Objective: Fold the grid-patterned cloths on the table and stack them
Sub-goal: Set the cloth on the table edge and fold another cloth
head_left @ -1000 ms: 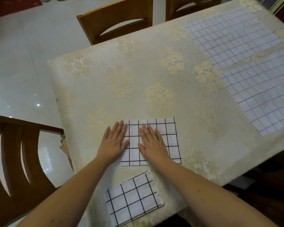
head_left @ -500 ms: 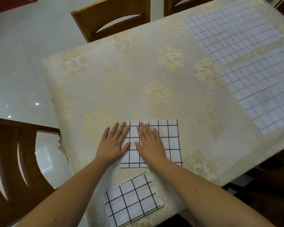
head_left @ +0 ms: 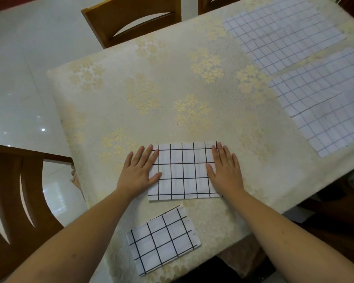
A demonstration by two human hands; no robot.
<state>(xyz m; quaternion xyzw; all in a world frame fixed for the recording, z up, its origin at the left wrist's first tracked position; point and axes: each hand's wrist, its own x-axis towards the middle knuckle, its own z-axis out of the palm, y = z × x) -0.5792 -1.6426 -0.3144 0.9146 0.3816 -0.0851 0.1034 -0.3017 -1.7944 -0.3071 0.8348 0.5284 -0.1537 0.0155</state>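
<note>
A folded grid-patterned cloth (head_left: pixel 184 172) lies flat on the surface (head_left: pixel 172 82), which is covered by a cream cover with gold flowers. Both hands lie palm down on it with straight, slightly spread fingers, holding nothing. The left hand (head_left: pixel 138 172) rests at the cloth's left edge: its thumb and the tips of its inner fingers (head_left: pixel 154 154) touch the cloth, while the rest of the hand lies on the cover just beside it. The right hand (head_left: pixel 225 170) rests over the cloth's right edge, its fingers pointing away from the person and reaching the cloth's far right corner. The bare middle of the cloth lies between the two hands.

A second, smaller folded cloth (head_left: pixel 164 240) lies nearer the person than both hands, below the wrists, tilted and close to the near edge of the surface, apart from the first cloth. Two unfolded cloths lie well beyond the right fingers: the far one (head_left: pixel 282 33) near the far right corner, and the nearer one (head_left: pixel 325 103) at the right edge. Wooden chairs (head_left: pixel 131 19) stand around the surface.
</note>
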